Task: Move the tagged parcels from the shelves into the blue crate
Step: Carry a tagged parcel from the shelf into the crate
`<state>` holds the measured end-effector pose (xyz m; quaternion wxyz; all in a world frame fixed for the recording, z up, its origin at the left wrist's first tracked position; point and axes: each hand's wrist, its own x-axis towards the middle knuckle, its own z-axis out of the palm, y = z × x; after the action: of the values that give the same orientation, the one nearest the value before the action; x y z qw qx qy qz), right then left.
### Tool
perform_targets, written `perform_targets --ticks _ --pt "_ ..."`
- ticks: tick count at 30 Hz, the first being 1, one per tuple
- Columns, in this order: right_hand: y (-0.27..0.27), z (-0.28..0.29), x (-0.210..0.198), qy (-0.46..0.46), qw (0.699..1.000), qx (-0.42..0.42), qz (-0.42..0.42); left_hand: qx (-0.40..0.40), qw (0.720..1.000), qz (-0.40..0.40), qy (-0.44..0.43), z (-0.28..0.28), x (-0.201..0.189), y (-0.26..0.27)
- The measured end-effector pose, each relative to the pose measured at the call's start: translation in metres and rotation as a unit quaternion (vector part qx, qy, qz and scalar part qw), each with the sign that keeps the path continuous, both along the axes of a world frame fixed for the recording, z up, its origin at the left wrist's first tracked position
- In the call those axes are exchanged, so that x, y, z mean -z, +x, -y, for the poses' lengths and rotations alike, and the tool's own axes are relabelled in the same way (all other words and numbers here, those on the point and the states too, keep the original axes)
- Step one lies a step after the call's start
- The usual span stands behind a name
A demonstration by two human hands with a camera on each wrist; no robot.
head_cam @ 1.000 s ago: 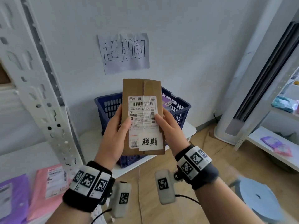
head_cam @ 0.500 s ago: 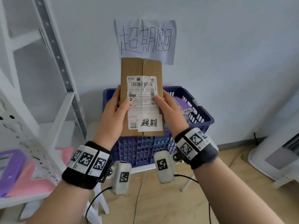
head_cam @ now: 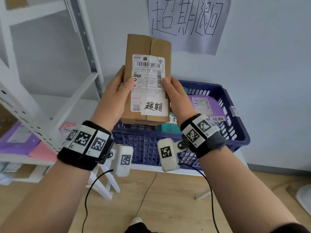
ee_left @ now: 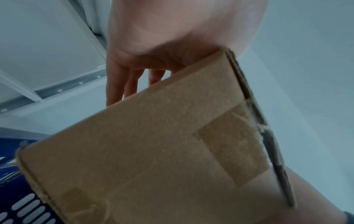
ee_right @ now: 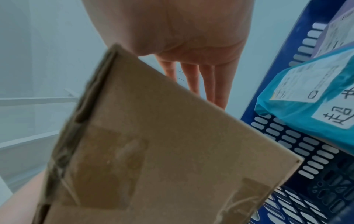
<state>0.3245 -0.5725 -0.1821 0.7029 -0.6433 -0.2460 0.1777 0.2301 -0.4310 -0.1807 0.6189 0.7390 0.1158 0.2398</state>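
Note:
A brown cardboard parcel (head_cam: 148, 47) with a shipping label and a white handwritten tag (head_cam: 154, 106) is held upright above the near left part of the blue crate (head_cam: 235, 132). My left hand (head_cam: 116, 95) grips its left edge, thumb on the front. My right hand (head_cam: 176, 95) grips its right edge the same way. Both wrist views show the parcel's plain taped underside (ee_left: 153, 151) (ee_right: 153, 151), with fingers (ee_left: 114, 91) (ee_right: 210, 81) behind it. Inside the crate lie a purple tagged parcel (head_cam: 202, 105) and a teal tagged parcel (ee_right: 310, 94).
A white metal shelf rack (head_cam: 33, 105) stands at the left, with purple (head_cam: 15, 140) and pink (head_cam: 42, 152) parcels on its lower shelf. A handwritten paper sign (head_cam: 188, 22) hangs on the wall above the crate. Wooden floor lies below.
The view has closed in on the crate and swung left. Both hands have carried the parcel over the crate's near left corner, grip unchanged.

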Motion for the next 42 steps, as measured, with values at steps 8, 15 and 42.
perform_targets --ticks 8,15,42 --pt "0.042 -0.02 0.011 -0.022 0.999 -0.004 -0.034 0.001 0.999 -0.038 0.005 -0.016 0.003 0.04" --pt "0.074 -0.051 0.013 -0.046 0.996 0.012 -0.07 0.012 0.998 -0.066 -0.008 -0.049 0.008 0.077" --pt "0.119 -0.09 0.076 -0.248 0.952 -0.015 -0.178 0.035 0.952 -0.305 0.008 -0.084 0.071 0.131"
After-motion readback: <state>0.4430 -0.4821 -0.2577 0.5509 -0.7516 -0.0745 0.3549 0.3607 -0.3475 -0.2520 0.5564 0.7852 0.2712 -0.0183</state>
